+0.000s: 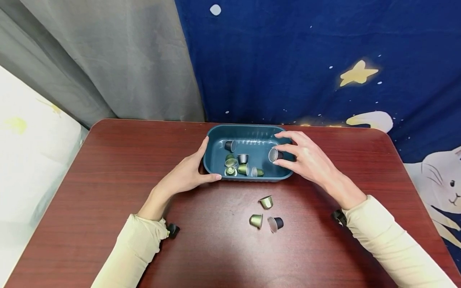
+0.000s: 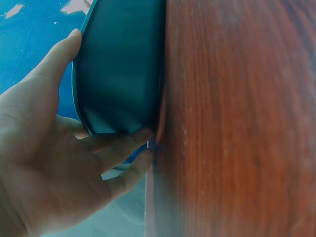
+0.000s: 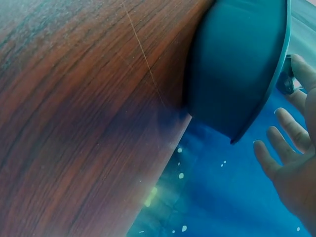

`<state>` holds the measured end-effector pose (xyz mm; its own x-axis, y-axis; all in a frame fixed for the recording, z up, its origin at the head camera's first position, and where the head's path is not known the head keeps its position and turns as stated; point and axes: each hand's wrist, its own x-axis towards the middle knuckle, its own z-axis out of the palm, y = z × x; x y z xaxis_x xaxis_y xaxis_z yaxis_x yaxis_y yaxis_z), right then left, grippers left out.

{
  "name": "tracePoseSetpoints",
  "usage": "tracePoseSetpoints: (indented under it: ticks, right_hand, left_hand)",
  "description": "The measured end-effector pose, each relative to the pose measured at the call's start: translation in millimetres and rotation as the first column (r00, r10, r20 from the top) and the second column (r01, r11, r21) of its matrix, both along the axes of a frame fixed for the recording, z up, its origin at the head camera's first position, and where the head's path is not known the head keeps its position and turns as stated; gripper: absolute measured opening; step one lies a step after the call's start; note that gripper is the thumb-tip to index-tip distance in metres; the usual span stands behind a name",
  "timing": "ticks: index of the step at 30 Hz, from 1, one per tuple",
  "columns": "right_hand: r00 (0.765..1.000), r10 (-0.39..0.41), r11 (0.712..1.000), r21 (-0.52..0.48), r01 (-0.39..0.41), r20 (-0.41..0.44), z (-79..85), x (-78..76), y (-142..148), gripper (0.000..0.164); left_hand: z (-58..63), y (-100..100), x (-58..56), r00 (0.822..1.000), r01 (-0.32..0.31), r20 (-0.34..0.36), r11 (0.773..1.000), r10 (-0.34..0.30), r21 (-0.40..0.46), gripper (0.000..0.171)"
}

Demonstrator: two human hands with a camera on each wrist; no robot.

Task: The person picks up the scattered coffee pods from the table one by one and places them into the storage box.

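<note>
A dark teal plastic container (image 1: 248, 179) stands near the back edge of the table. My left hand (image 1: 185, 172) holds its left end, thumb at the front rim and fingers around the end wall; the left wrist view shows the fingers against the wall (image 2: 118, 64). Over the container's right end my right hand (image 1: 309, 158) pinches a dark coffee capsule (image 1: 274, 155) between thumb and finger, its pale lid facing left. Several green and dark capsules, such as a green one (image 1: 243, 169), lie inside the container, mostly at its left.
In front of the container lie a light green capsule (image 1: 266, 202), another green capsule (image 1: 255, 221) and a dark capsule (image 1: 276, 224) on the brown wooden table (image 1: 216, 248). Behind the table hang a grey curtain (image 1: 144, 60) and a blue starry curtain (image 1: 281, 60).
</note>
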<state>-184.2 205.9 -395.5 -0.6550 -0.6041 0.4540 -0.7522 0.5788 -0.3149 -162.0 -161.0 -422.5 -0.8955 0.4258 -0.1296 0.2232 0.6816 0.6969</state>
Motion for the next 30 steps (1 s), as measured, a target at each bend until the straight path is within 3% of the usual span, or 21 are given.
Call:
tracePoseSetpoints:
  ticks: [30]
  right_hand:
    - [0.999,0.002,0.999,0.04,-0.003,0.048,-17.1,-7.8,-20.6,0.034]
  left_hand:
    - [1.6,-0.7,0.3,1.0,0.001,-0.005,1.0,-0.001,-0.015,0.118]
